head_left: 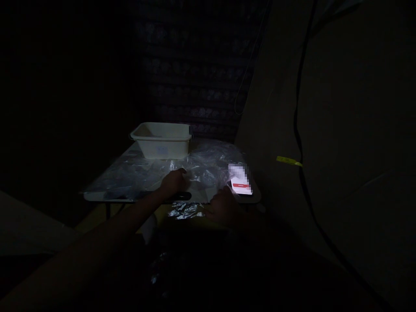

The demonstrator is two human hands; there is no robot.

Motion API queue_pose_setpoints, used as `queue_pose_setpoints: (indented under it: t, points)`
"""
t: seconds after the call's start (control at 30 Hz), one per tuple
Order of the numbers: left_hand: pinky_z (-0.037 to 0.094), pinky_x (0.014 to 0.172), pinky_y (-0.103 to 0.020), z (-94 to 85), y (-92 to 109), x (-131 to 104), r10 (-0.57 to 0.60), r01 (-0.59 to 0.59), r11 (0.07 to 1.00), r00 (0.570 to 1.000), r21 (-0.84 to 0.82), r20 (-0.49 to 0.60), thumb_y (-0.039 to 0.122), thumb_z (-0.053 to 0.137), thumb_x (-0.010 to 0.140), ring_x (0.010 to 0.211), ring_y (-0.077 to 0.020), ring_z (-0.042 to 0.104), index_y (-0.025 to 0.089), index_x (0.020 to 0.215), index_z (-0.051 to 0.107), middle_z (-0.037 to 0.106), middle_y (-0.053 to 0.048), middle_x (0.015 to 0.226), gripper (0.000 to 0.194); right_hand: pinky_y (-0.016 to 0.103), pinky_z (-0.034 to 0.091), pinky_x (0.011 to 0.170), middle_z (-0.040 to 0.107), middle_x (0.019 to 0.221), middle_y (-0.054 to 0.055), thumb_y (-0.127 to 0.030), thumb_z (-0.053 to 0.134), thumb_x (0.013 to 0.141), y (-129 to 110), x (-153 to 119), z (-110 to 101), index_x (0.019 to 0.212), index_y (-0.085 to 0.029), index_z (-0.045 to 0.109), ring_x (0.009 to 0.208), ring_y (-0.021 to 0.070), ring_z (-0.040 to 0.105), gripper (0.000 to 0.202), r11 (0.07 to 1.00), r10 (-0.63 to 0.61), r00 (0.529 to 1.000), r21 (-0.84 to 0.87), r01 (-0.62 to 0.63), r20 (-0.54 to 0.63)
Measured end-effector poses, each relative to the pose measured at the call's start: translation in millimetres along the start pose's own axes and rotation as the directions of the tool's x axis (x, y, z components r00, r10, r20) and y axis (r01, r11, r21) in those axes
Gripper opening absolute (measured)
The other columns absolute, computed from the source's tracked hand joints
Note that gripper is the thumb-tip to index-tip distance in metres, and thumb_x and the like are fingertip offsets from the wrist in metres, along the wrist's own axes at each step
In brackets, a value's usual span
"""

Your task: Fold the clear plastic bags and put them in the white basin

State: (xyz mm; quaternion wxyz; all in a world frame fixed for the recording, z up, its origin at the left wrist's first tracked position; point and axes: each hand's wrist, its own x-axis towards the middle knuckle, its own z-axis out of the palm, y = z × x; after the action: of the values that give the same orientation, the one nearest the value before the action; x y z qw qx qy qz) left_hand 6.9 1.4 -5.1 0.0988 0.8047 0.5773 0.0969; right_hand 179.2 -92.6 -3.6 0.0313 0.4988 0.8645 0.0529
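Thin, crinkled clear plastic [203,171] spreads over a light-topped table. My left hand [174,182] is over its near part, fingers curled and closed on the film. Lower and to the right, my right hand [224,206] is closed at the near edge of the table, with plastic bunched at its fingers. Shiny plastic [186,210] hangs over that edge between my hands. Just beyond my right hand lies a phone [240,180] with its screen lit. Darkness hides most finger detail.
A cream plastic tub [164,145] with a dark clip on its rim stands at the back left of the table [92,196]. A dark object [183,196] lies near the front edge. On the right hangs a black cable [297,117] with a yellow tag [287,160].
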Motion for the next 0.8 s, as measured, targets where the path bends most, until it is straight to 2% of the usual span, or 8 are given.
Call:
queue_pose_setpoints:
  t: [0.13, 0.27, 0.43, 0.53, 0.67, 0.8]
  points:
    - [0.039, 0.058, -0.021, -1.8, -7, 6, -0.045, 0.044, 0.999, 0.998, -0.014, -0.036, 0.023, 0.042, 0.064, 0.073, -0.0157, 0.055, 0.014, 0.095, 0.049, 0.06, -0.005, 0.078, 0.033, 0.037, 0.022, 0.071, 0.06, 0.068, 0.01, -0.039, 0.032, 0.071, -3, 0, 1, 0.068, -0.015, 0.062, 0.069, 0.0193, 0.048, 0.039, 1.0, -0.005, 1.0, 0.019, 0.004, 0.016]
    - [0.04, 0.058, -0.022, 0.7, -9, 12, -0.06, 0.056, 0.997, 0.995, -0.043, -0.08, 0.02, 0.038, 0.065, 0.069, -0.0156, 0.055, 0.013, 0.092, 0.052, 0.061, -0.006, 0.074, 0.031, 0.038, 0.022, 0.071, 0.06, 0.067, 0.01, -0.041, 0.031, 0.072, -5, -2, -1, 0.067, -0.015, 0.062, 0.07, 0.02, 0.048, 0.041, 1.0, -0.005, 1.0, 0.022, 0.005, -0.006]
    - [0.04, 0.061, -0.019, -2.8, -6, 14, -0.097, 0.086, 0.988, 0.992, -0.129, -0.085, 0.017, 0.042, 0.063, 0.07, -0.0137, 0.056, 0.012, 0.082, 0.058, 0.062, -0.005, 0.075, 0.025, 0.04, 0.021, 0.073, 0.06, 0.067, 0.012, -0.044, 0.03, 0.071, -2, -1, -12, 0.068, -0.013, 0.063, 0.076, 0.023, 0.047, 0.045, 1.0, 0.015, 1.0, -0.004, -0.015, -0.028]
    - [0.041, 0.062, -0.02, -6.1, -4, 17, -0.143, 0.123, 0.97, 0.987, -0.212, -0.08, 0.017, 0.042, 0.063, 0.068, -0.0137, 0.056, 0.012, 0.076, 0.06, 0.062, -0.004, 0.069, 0.022, 0.038, 0.024, 0.072, 0.06, 0.068, 0.012, -0.041, 0.032, 0.071, -1, 0, -19, 0.071, -0.012, 0.062, 0.075, 0.0219, 0.049, 0.042, 0.999, 0.051, 0.998, -0.012, -0.052, -0.028]
    - [0.042, 0.06, -0.021, -3.9, -6, 23, -0.229, 0.195, 0.907, 0.972, -0.373, -0.051, 0.018, 0.045, 0.061, 0.064, -0.0143, 0.057, 0.012, 0.07, 0.06, 0.062, -0.003, 0.06, 0.018, 0.028, 0.032, 0.059, 0.06, 0.064, 0.01, -0.042, 0.026, 0.074, -10, -4, -16, 0.069, -0.013, 0.063, 0.061, 0.0162, 0.053, 0.047, 0.986, 0.157, 0.987, 0.057, -0.158, 0.028]
    - [0.043, 0.055, -0.019, 3.6, -7, 28, -0.287, 0.241, 0.851, 0.958, -0.466, -0.027, 0.017, 0.048, 0.059, 0.06, -0.0129, 0.057, 0.012, 0.067, 0.06, 0.062, -0.003, 0.06, 0.015, 0.022, 0.029, 0.046, 0.06, 0.063, 0.009, -0.052, 0.023, 0.071, -19, -6, -4, 0.067, -0.014, 0.063, 0.057, 0.0142, 0.053, 0.056, 0.962, 0.221, 0.972, 0.147, -0.23, 0.074]
